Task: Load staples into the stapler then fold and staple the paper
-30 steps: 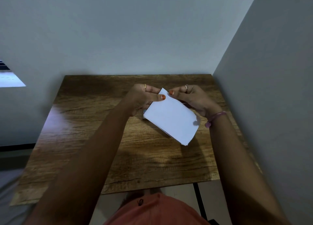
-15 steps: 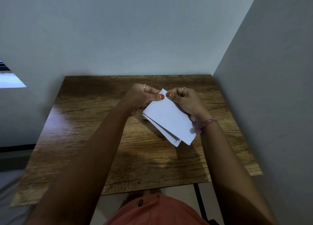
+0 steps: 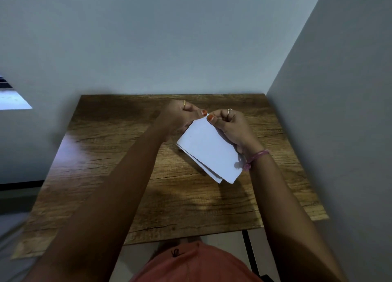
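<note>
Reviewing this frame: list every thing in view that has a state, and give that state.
White folded paper: held above the table, layers splayed at the near end.
Left hand: pinches the paper's far corner.
Right hand: pinches the same corner.
Brown wooden table: bare where visible; no stapler in view.

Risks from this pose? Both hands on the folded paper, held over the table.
1. Both hands, left hand and right hand, pinch the paper only at its far corner, so its layers, already fanned apart at the near end, may slip further out of line.
2. No stapler is in view; freeing a hand to fetch one might loosen the fold.
</note>
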`<action>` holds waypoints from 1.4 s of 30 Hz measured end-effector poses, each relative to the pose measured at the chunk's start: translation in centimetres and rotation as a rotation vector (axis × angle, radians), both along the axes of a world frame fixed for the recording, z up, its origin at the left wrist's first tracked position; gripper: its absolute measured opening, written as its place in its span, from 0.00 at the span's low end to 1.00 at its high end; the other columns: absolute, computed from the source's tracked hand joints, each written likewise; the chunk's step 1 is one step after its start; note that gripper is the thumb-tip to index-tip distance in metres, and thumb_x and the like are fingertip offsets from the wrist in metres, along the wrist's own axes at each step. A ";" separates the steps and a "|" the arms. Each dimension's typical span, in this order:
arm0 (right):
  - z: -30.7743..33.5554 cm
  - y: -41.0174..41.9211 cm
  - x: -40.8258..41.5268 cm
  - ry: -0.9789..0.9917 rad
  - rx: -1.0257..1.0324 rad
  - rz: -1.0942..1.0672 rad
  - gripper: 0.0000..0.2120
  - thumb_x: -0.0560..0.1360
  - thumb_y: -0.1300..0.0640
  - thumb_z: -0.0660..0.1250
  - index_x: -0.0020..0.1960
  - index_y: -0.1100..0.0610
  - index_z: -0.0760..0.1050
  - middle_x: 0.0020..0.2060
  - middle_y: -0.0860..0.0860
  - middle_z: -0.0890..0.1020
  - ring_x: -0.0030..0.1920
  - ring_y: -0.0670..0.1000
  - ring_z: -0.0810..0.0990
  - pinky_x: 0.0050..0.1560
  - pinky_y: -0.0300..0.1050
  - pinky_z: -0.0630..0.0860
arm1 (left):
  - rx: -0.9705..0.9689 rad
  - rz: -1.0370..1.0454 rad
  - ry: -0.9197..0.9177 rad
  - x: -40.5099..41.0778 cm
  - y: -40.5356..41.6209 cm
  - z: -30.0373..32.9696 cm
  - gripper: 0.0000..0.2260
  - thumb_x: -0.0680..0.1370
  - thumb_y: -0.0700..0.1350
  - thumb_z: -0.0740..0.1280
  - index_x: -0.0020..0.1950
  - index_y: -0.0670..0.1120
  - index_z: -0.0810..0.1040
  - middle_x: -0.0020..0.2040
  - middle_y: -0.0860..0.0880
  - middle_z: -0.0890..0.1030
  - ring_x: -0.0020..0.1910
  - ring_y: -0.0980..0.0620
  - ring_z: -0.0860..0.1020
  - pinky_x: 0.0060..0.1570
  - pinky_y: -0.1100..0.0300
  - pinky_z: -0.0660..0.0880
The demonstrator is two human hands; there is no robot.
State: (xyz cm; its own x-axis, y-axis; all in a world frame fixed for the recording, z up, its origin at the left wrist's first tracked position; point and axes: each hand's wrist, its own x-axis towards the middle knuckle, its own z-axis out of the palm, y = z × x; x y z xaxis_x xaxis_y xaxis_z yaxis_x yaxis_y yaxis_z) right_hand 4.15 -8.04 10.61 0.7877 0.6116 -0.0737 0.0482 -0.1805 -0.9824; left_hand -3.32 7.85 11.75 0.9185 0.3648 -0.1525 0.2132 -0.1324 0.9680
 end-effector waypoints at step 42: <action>-4.0 -5.1 -1.0 0.238 -0.114 0.107 0.05 0.72 0.53 0.73 0.41 0.54 0.83 0.35 0.54 0.81 0.35 0.49 0.77 0.36 0.39 0.74 | 0.730 0.030 -0.278 0.1 3.3 -0.9 0.06 0.76 0.41 0.67 0.48 0.40 0.81 0.47 0.44 0.83 0.43 0.56 0.75 0.42 0.79 0.65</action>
State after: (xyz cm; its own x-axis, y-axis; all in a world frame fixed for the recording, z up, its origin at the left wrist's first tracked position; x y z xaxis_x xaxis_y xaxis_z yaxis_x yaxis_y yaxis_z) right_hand 3.18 -13.15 6.63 0.6712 0.6677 -0.3220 -0.1569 -0.2965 -0.9420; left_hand -3.18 11.17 10.88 0.8758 0.3096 0.3702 -0.0110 -0.7541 0.6567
